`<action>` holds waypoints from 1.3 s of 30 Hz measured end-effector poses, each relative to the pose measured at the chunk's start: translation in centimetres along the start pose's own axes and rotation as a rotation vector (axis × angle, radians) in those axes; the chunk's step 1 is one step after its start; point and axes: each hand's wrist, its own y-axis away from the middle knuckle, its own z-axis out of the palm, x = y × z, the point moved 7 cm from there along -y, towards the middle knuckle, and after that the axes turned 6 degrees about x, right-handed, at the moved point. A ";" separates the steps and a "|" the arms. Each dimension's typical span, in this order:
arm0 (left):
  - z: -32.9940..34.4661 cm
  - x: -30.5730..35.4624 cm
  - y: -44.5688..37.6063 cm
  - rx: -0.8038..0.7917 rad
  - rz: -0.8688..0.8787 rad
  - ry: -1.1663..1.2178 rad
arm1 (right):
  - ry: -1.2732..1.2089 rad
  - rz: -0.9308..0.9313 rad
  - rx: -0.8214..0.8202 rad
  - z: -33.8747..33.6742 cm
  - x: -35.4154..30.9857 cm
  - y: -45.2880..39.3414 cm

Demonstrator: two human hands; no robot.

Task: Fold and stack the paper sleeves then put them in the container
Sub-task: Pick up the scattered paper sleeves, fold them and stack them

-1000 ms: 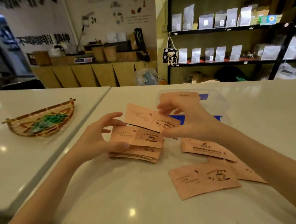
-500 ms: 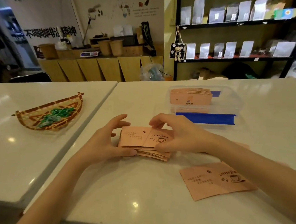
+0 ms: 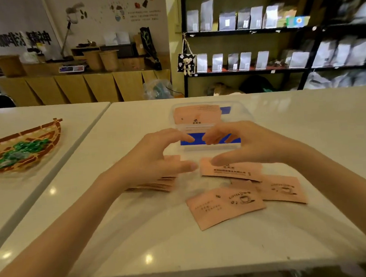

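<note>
Head view: left hand [image 3: 157, 159] arched over the stack of folded sleeves [image 3: 157, 183] on the white table [image 3: 141, 237], fingers curled, spread loosely, empty. Right hand [image 3: 242, 145] likewise curved, thumb touching a flat sleeve [image 3: 233, 170], nothing pinched. Loose sleeves [image 3: 224, 204] lie flat, long axes running left-right, nearest one tilted up toward right. Clear container [image 3: 242, 115] behind hands holds upright sleeves.
</note>
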 end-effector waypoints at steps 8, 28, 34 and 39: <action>5.8 1.3 -4.1 -0.297 0.022 -0.217 | 0.006 0.175 -0.088 -0.1 3.6 6.1; 6.3 -0.4 -4.7 -0.193 -0.059 -0.201 | -0.019 0.145 -0.077 1.5 4.2 7.2; 1.8 0.3 -4.1 0.022 -0.037 -0.009 | -0.120 0.119 0.096 -2.4 3.3 6.1; -3.7 -1.3 -1.7 0.209 -0.091 0.075 | -0.194 0.006 0.163 -3.7 1.1 3.7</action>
